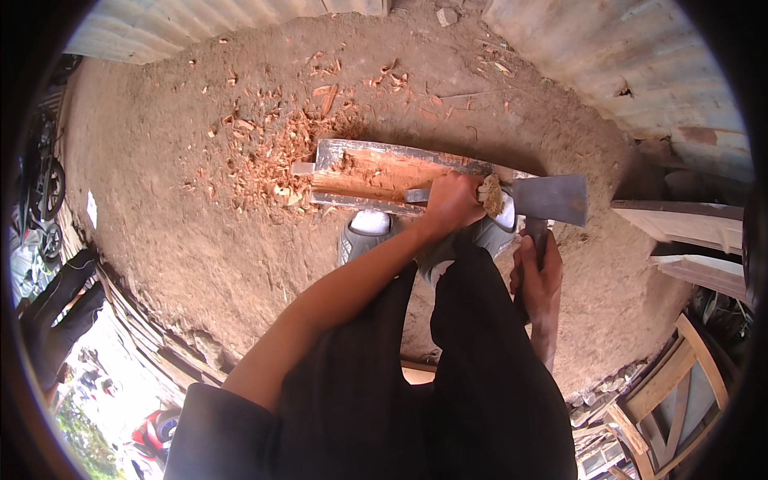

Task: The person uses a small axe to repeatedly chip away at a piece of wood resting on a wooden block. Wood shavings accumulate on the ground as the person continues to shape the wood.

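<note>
A long wooden piece [400, 154] with a hollowed, reddish-brown inside and dark, worn edges lies crosswise on the ground by my feet. My left hand [456, 200] is closed round a chisel [416, 195]. Its metal blade points left into the hollow, and its frayed handle end [490, 196] sticks out to the right of my fist. My right hand [541, 272] grips the dark handle of a hatchet [556, 199]. The wide grey hatchet head is just right of the chisel's handle end; whether they touch I cannot tell.
Wood shavings [300, 152] litter the dirt floor left of and beyond the piece. My shoes [364, 240] stand close to its near side. Corrugated metal sheets [632, 72] border the far side. Wooden frames [672, 392] lean at lower right; a person's dark-clothed legs [60, 312] show at left.
</note>
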The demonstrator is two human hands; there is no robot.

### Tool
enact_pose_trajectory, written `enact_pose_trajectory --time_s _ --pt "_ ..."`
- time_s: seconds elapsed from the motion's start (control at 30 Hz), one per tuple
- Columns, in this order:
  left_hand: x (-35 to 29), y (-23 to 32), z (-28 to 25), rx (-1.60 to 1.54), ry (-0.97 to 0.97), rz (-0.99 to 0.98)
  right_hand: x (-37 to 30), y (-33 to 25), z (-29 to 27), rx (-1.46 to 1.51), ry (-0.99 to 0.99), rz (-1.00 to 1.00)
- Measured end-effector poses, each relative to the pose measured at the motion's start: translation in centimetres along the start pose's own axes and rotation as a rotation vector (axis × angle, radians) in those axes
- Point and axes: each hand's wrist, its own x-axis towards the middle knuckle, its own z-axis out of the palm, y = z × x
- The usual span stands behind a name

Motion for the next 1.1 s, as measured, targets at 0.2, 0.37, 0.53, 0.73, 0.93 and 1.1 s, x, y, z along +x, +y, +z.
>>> enact_pose_trajectory --time_s 0.2,0.37,0.53,0.73,0.93,1.1 --pt "-0.4 -0.7 0.1 0.028 -0.008 -0.013 -0.1 0.1 0.0 -0.187 -0.066 0.001" --pt "-0.4 -0.6 -0.1 0.033 -0.003 0.004 -0.5 1.2 1.5 0.046 0.131 0.020" --pt "-0.5 -0.8 -0.1 0.029 0.021 -0.005 0.5 1.2 0.0 -0.129 -0.050 0.052" --pt "-0.2 -1.1 0.7 0.078 0.001 0.003 0.7 2.3 1.5 -0.186 0.053 0.011" --pt "-0.4 -0.9 0.7 0.068 0.043 -0.013 1.3 2.1 0.4 0.070 0.054 0.036" --pt "-0.5 -1.5 0.6 0.067 0.028 -0.001 1.4 2.6 0.3 -0.055 -0.081 0.071"
